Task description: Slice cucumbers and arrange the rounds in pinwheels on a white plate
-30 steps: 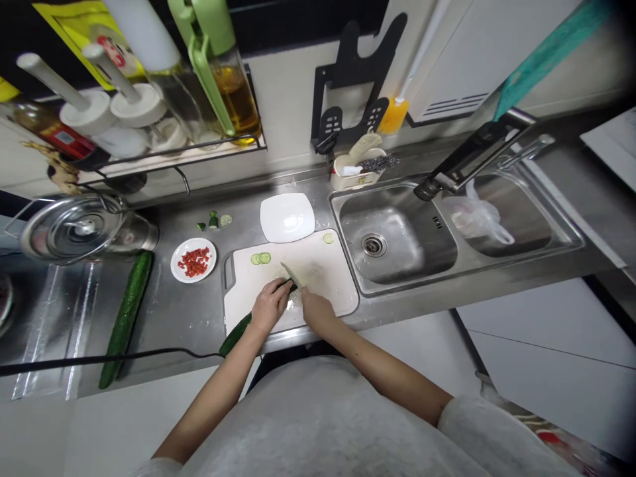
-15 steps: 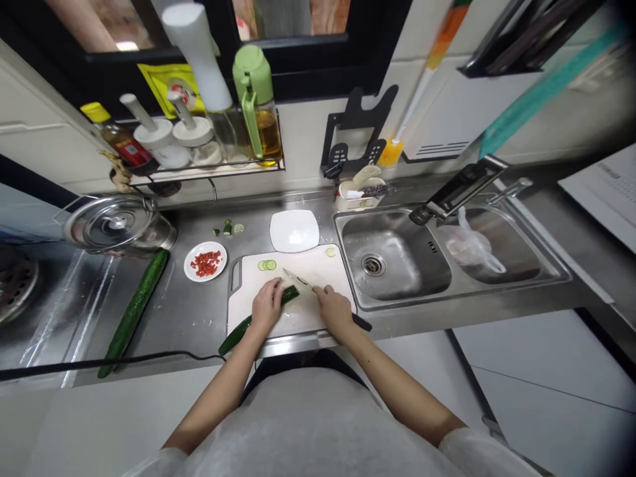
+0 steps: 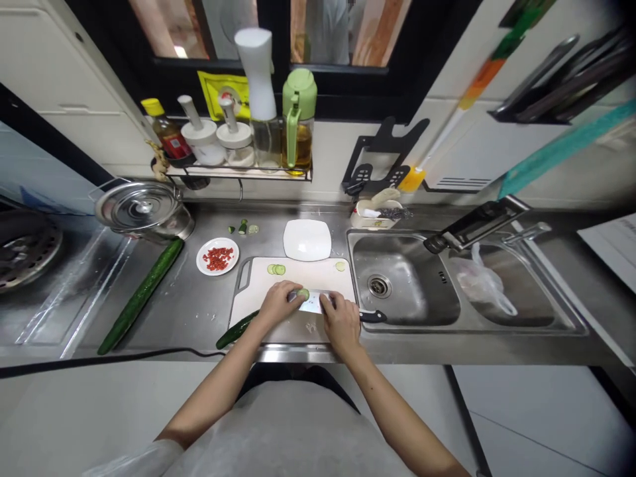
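A white cutting board (image 3: 298,275) lies on the steel counter in front of me. My left hand (image 3: 276,305) rests curled over a cucumber (image 3: 236,329) that sticks out off the board's near left corner. My right hand (image 3: 340,322) is closed on a knife (image 3: 318,303) with a black handle (image 3: 373,317). The blade lies flat on the board, and a cucumber slice (image 3: 303,293) sits on it near my left fingertips. Two cut slices (image 3: 276,269) lie at the board's far side, and another slice (image 3: 340,265) at its far right corner.
A whole cucumber (image 3: 142,295) lies at the left beside a lidded steel pot (image 3: 139,209). A small plate of chopped red chili (image 3: 217,257), a white square plate (image 3: 307,239) and cucumber ends (image 3: 242,228) sit behind the board. A double sink (image 3: 412,291) is at the right. A black cable (image 3: 109,358) runs along the counter's front edge.
The camera has tilted up, showing more of the wall and window. The knife has gone from cutting upright to lying flat on the board, with a slice on its blade.
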The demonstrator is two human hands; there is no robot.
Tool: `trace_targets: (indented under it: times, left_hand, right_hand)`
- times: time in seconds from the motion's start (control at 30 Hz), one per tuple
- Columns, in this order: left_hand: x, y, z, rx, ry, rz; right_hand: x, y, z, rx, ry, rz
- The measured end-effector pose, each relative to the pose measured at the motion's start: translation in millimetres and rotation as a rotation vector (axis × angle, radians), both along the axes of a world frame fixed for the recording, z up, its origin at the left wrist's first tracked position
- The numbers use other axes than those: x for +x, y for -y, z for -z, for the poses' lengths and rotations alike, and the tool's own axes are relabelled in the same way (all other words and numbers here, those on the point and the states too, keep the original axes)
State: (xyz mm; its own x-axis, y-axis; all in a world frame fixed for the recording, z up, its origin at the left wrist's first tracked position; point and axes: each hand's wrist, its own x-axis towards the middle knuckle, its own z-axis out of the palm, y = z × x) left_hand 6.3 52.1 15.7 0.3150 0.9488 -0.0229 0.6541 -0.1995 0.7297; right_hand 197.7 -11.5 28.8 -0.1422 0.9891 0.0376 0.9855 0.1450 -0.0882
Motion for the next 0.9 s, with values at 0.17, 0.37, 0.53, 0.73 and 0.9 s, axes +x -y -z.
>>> trace_targets:
  times: [0.17, 0.37, 0.53, 0.73, 0.9]
  left_hand:
    - [5.0, 2.9, 2.8, 0.015, 0.051, 0.008]
    - [6.4, -2.3, 1.8, -0.015, 0.108, -0.123]
    - [-5.3, -21.8, 17.0, -0.179, 0.111, -0.503]
    - [-15.4, -46.1, 33.9, -0.205, -0.025, -0.628]
    - [-13.8, -59.3, 37.8, -0.21, -0.077, -0.591]
  right_hand:
    - [0.0, 6.2, 7.0, 0.013, 0.014, -0.015]
    - [-2.2, 5.0, 6.4, 0.007, 0.006, -0.023]
    - [0.0, 4.7, 7.3, 0.003, -0.012, 0.004]
    - [7.8, 8.3, 14.1, 0.02, -0.052, 0.032]
    - [15.5, 10.8, 15.8, 0.021, -0.062, 0.062]
